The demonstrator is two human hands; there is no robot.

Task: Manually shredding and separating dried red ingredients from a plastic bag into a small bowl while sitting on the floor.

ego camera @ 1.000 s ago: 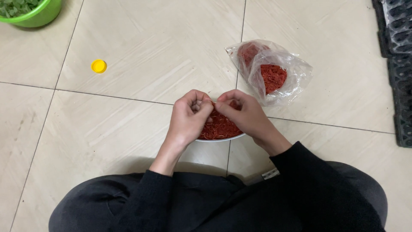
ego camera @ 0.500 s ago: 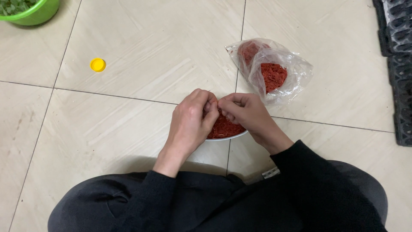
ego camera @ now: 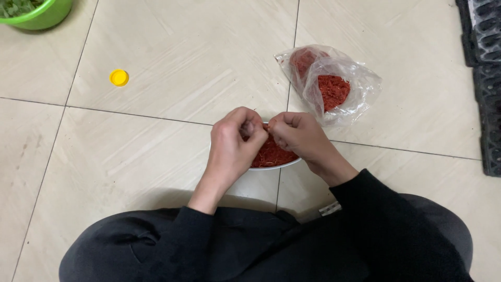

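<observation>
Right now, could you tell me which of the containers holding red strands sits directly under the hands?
The white bowl, right beneath both hands; the clear plastic bag lies farther away on the tile floor.

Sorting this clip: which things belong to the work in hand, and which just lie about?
In use:
left hand
right hand
white bowl of red strands
clear bag, more red strands

Lying about:
yellow cap
green basin
black trays

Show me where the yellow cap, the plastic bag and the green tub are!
yellow cap (ego camera: 119, 78), head view, middle of its round top.
plastic bag (ego camera: 360, 86), head view, clear crinkled side right of the red stuff.
green tub (ego camera: 49, 14), head view, outer wall by the rim.
</observation>
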